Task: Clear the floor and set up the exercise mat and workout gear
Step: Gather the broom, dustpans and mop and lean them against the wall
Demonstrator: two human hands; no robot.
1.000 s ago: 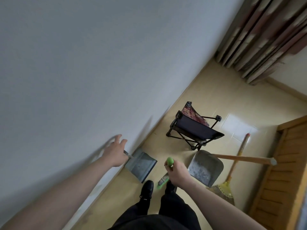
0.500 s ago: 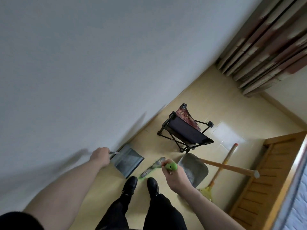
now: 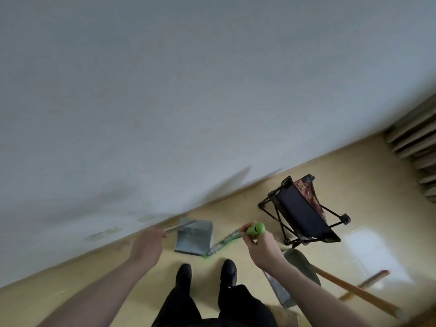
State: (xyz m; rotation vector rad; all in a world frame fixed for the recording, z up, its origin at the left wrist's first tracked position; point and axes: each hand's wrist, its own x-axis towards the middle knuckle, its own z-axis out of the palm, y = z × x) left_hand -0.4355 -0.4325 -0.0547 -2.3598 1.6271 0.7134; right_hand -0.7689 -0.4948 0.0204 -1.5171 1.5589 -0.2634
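The left hand (image 3: 147, 243) gripped the thin metal handle of a grey square dustpan (image 3: 194, 237) lying on the yellow floor (image 3: 70, 293) by the wall. At three o'clock of it, the right hand (image 3: 262, 247) clasped the green-handled broom (image 3: 238, 237), its head touching the floor beside the dustpan.

1. A home room is showing: a pale wall (image 3: 165, 90) is meeting a yellow tiled floor (image 3: 295, 185).
2. Curtains (image 3: 415, 156) are hanging at 3 o'clock.
3. A folding stool (image 3: 304, 213) and dustpan (image 3: 194, 237) are sitting near centre.
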